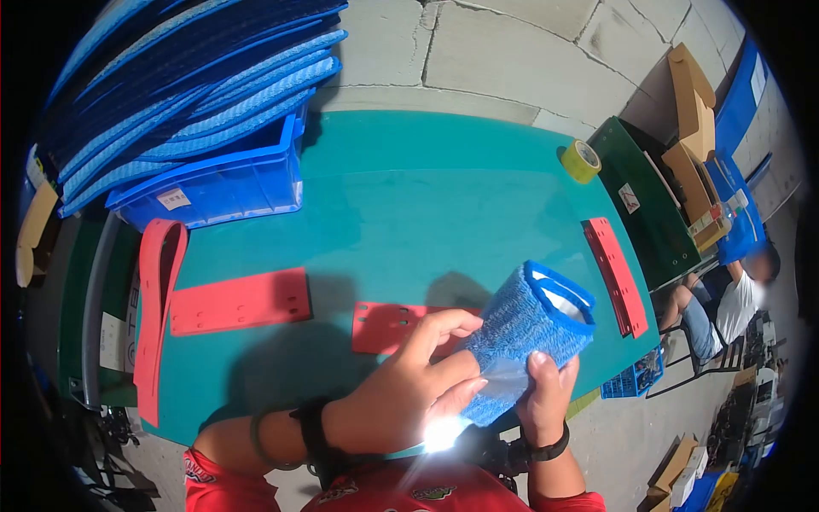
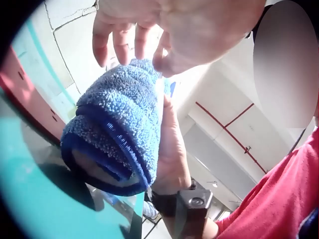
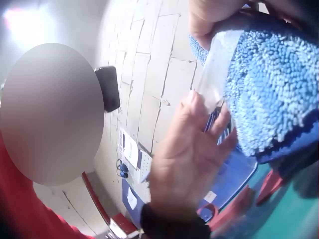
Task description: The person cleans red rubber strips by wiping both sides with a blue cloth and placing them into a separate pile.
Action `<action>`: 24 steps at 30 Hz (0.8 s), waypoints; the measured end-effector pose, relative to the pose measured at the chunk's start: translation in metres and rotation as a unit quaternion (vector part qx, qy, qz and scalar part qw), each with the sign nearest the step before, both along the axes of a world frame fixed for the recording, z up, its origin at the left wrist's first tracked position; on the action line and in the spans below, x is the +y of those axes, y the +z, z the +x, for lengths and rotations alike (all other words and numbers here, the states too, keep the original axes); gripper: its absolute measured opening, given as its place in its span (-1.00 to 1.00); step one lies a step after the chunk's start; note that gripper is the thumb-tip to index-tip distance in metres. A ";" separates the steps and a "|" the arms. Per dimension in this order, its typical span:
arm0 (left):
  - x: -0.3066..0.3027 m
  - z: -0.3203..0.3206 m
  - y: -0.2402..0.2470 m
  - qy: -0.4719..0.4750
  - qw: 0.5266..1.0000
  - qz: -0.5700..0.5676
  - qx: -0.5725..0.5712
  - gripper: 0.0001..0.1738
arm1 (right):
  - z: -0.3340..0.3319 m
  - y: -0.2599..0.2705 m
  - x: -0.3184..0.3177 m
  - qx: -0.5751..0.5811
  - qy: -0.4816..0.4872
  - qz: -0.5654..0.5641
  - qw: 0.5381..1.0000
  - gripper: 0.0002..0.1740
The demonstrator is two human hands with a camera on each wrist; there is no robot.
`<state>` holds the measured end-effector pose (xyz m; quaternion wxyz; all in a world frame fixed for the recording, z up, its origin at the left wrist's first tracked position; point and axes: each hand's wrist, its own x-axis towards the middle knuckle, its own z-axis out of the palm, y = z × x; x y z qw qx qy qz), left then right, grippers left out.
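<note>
A rolled blue microfiber pad [image 1: 529, 328] with dark blue edging is tilted above the table. My right hand [image 1: 546, 397] grips its near side, and the fingers behind the roll are hidden. Around the roll runs a strip of clear film [image 1: 505, 381], seen closer as a translucent band [image 3: 219, 62] in the right wrist view. My left hand [image 1: 435, 367] is at the left side of the roll, thumb near the film. In the left wrist view, my left hand's fingers [image 2: 119, 42] are spread and bent loosely over the roll [image 2: 119, 104].
Red perforated strips [image 1: 241, 301] lie on the green table [image 1: 384, 213]; one red strip [image 1: 616, 277] is at the right edge. A blue bin [image 1: 230, 183] holds stacked blue pads [image 1: 196, 102]. A yellow tape roll [image 1: 581, 161] stands at the back right. A person [image 1: 734, 307] sits beyond.
</note>
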<state>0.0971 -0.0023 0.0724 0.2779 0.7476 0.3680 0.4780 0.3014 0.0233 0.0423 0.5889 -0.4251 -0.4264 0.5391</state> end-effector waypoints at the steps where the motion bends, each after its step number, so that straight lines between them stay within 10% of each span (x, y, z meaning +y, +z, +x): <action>1: 0.000 0.002 -0.003 0.000 1.000 0.000 0.000 -0.87 | 0.001 0.000 -0.002 0.000 0.000 0.000 1.000 -0.21; 10: 0.001 -0.001 -0.014 -0.078 0.987 -0.121 -0.072 -0.79 | 0.025 -0.009 -0.021 0.056 0.029 -0.032 0.998 -0.03; 15: 0.001 0.009 -0.015 -0.071 0.951 -0.198 -0.227 -0.43 | 0.025 -0.021 -0.027 0.048 0.061 -0.045 0.996 -0.06; 24: -0.007 0.009 -0.008 -0.030 0.979 -0.188 -0.073 -0.33 | 0.003 0.012 -0.023 -0.004 0.108 0.003 0.994 0.19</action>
